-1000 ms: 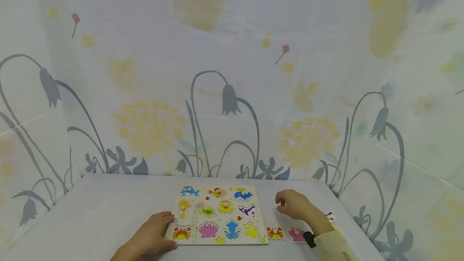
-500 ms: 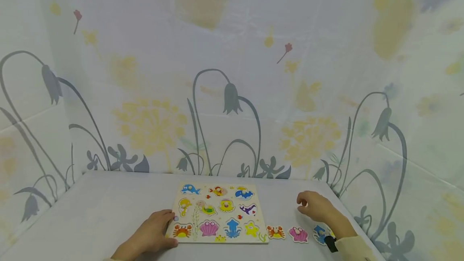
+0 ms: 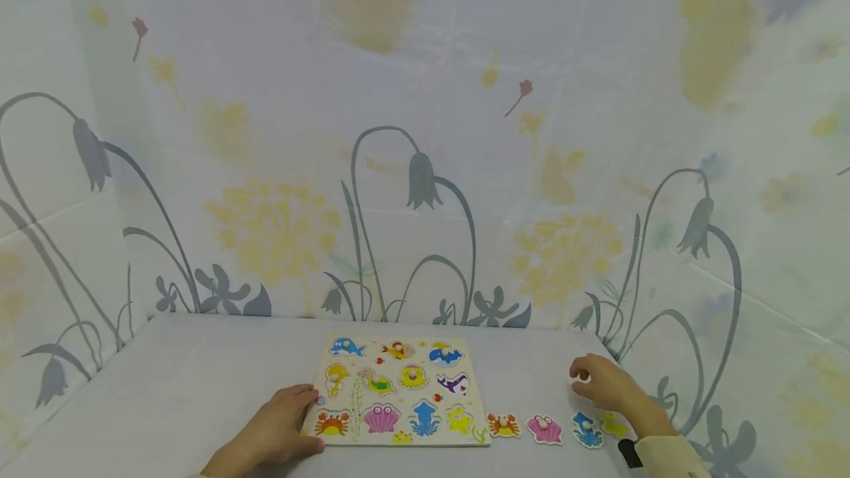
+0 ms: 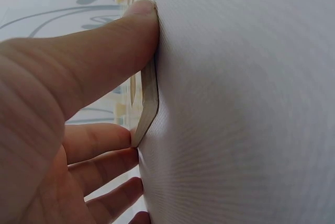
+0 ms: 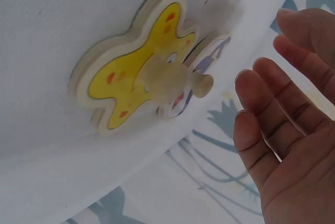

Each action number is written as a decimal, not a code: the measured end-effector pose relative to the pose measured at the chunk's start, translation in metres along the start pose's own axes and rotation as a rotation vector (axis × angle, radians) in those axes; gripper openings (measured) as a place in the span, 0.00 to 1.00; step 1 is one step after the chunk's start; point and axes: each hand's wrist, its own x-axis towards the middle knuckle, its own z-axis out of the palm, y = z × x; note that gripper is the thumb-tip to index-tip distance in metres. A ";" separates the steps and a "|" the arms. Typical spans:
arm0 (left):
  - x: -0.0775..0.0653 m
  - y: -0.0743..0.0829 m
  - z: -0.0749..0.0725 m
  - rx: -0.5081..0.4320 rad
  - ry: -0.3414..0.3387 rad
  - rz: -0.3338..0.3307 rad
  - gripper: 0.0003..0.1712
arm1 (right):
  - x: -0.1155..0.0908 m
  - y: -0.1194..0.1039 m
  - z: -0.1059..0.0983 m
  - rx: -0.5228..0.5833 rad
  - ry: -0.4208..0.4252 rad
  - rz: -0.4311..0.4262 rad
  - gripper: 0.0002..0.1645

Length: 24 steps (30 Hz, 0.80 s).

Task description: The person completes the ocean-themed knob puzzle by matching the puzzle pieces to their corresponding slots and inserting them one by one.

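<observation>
My left hand [image 3: 282, 423] holds the near left corner of a wooden sea-animal puzzle board [image 3: 403, 413]. In the left wrist view, its thumb presses the near edge and its fingertips touch the side of the board. My right hand [image 3: 600, 382] hovers above the loose pieces, fingers loosely bent around nothing. Closest to it lies a yellow starfish piece [image 5: 128, 72] with a round knob, and a purple whale piece [image 5: 214, 54] just beyond. The right hand hides the whale in the head view. Left of the starfish lie the squid [image 3: 587, 430], shell [image 3: 544, 429] and crab [image 3: 504, 425] pieces.
Knobbed pieces such as the dolphin [image 3: 347, 347] and octopus [image 3: 413, 375] sit in the board. A white cloth [image 3: 199, 382] covers the table. Flower-printed curtain [image 3: 425, 242] encloses the back and sides.
My right hand has moved rightward, away from the board, uncovering the squid and part of the starfish. The left hand stays at the board's corner.
</observation>
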 end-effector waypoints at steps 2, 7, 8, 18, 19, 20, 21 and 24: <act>0.000 0.000 0.000 -0.001 0.005 0.007 0.46 | -0.001 0.004 0.000 0.000 -0.006 0.025 0.07; 0.000 -0.002 0.000 -0.006 0.009 0.022 0.46 | -0.004 0.012 0.000 0.017 -0.039 0.104 0.06; 0.000 -0.002 0.001 -0.006 0.010 0.022 0.46 | -0.005 0.013 0.001 0.025 -0.045 0.119 0.06; 0.001 -0.003 0.002 -0.006 -0.007 0.007 0.46 | -0.008 0.020 0.006 0.119 -0.109 0.232 0.02; 0.002 -0.004 0.002 -0.008 -0.007 0.008 0.46 | -0.009 0.020 0.006 0.123 -0.115 0.242 0.02; 0.002 -0.004 0.002 -0.010 -0.007 0.009 0.46 | -0.009 0.021 0.006 0.128 -0.119 0.252 0.02; 0.002 -0.004 0.002 -0.010 -0.007 0.010 0.46 | -0.010 0.022 0.007 0.128 -0.123 0.259 0.02; 0.002 -0.004 0.002 -0.011 -0.003 0.012 0.46 | -0.011 0.023 0.007 0.127 -0.127 0.272 0.02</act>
